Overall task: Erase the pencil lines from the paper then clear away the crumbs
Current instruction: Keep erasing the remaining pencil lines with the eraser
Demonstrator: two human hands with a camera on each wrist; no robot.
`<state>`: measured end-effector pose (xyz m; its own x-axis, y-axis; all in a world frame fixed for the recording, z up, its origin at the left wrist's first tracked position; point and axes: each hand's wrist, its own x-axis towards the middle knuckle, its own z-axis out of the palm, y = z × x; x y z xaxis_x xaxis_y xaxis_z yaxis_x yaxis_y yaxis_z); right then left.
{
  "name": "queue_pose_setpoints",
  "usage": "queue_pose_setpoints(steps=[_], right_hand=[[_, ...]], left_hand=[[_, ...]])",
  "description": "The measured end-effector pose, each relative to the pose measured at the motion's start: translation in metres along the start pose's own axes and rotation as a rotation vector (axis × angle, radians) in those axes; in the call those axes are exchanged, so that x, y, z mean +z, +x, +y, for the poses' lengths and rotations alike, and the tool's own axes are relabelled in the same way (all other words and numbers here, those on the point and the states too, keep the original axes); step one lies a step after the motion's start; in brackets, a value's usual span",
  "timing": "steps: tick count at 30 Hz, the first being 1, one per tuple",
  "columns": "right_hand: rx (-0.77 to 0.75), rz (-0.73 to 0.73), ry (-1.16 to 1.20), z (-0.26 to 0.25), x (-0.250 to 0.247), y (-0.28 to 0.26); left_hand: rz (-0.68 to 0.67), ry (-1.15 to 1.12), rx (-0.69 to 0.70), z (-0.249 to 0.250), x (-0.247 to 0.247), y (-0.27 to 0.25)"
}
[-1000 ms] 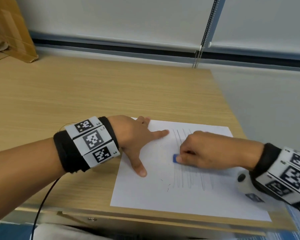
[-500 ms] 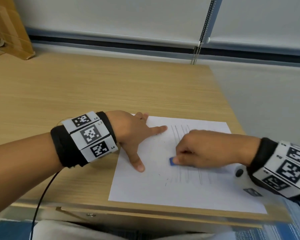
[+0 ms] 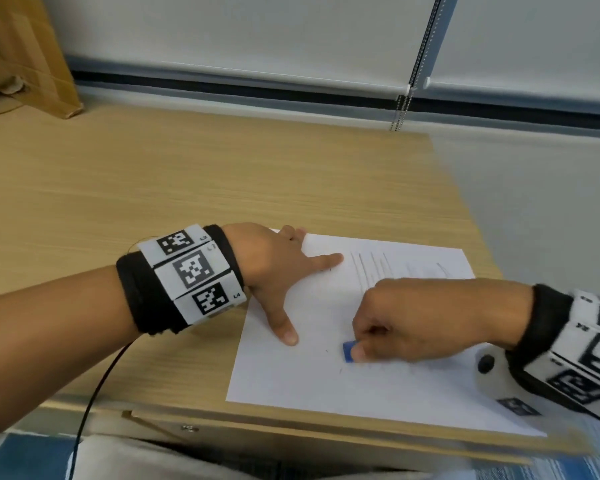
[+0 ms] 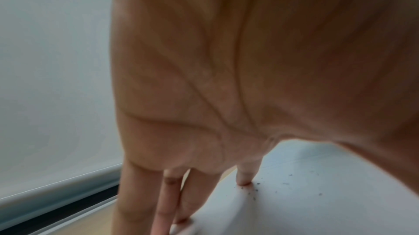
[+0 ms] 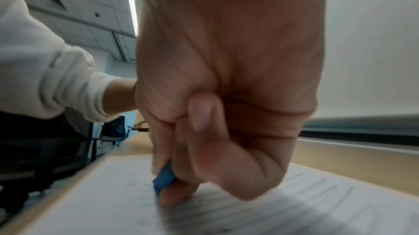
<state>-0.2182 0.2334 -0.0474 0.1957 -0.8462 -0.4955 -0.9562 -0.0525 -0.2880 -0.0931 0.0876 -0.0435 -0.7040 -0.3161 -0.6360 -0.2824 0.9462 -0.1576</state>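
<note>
Lower centre of frame: paper [image 3: 326, 382] on bench [image 3: 187, 188], pinned flat by splayed, empty left hand [image 3: 278, 271] against rubbing; eraser [image 3: 348, 351] pinched in right hand [image 3: 413, 323] over lines [image 3: 368, 271]; crumbs [image 4: 256, 190] scattered.

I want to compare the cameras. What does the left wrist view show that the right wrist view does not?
Only the left wrist view: the left hand with straight fingers pressing the paper, and dark crumbs near them. Only the right wrist view: the right hand pinching the blue eraser, pencil lines and a white sleeve. Both show the paper and the wooden desk.
</note>
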Motion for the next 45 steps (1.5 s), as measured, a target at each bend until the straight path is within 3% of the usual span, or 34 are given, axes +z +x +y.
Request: queue_pose_setpoints(steps=[2,8,13,17,22,26,31,35,39,43,45], right_hand=[[-0.021,-0.030,0.010,-0.005,-0.001,0.002],[0.049,0.156,-0.106,0.010,-0.019,0.024],[-0.082,-0.058,0.015,-0.011,0.004,0.005],[0.035,0.123,-0.059,0.008,-0.008,0.016],[-0.023,0.077,-0.030,-0.007,0.000,0.009],[0.077,0.171,-0.017,0.011,-0.013,0.015],[0.016,-0.015,0.066,-0.003,0.004,0.000],[0.060,0.069,0.034,0.006,-0.001,0.002],[0.022,-0.036,0.106,-0.003,0.006,-0.005],[0.082,0.065,0.124,0.014,-0.006,0.001],[0.092,0.009,0.157,0.013,-0.006,-0.001]], left_hand=[[0.001,0.005,0.001,0.001,0.000,0.001],[0.010,-0.018,0.008,-0.001,0.002,0.002],[0.009,-0.012,0.001,-0.001,0.002,0.001],[0.005,-0.024,0.002,0.000,0.001,0.001],[0.009,-0.007,-0.002,0.000,0.001,-0.001],[0.001,0.002,-0.009,0.001,0.001,0.000],[0.001,-0.001,-0.017,0.001,-0.001,-0.002],[0.004,0.011,-0.007,0.000,0.000,0.000],[-0.012,-0.005,-0.011,0.000,-0.001,-0.001],[0.004,0.008,-0.001,0.000,0.000,0.000],[0.000,0.013,-0.007,-0.001,0.001,0.001]])
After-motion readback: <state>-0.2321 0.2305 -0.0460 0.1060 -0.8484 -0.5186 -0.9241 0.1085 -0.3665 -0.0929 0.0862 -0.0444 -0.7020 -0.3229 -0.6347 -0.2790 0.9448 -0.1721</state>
